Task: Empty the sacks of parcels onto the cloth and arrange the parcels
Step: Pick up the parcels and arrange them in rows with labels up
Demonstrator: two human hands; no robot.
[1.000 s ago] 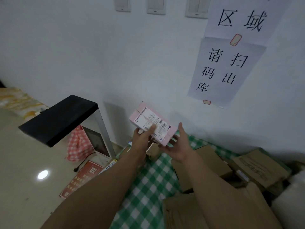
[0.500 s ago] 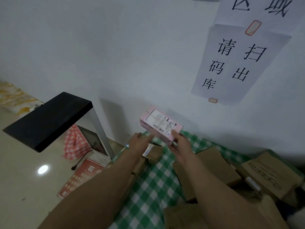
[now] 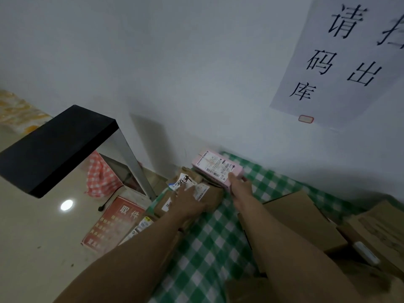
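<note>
- Right hand clasps the pink parcel at the cloth's far edge, likely to line it up.
- Left hand, fingers flat, steadies the brown parcels beside it.

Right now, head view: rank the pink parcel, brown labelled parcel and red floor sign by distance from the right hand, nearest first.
1. pink parcel: gripped by the right hand, by the wall.
2. brown labelled parcel: just to its left, under the left hand.
3. red floor sign: far left, on the floor off the green checked cloth.
</note>
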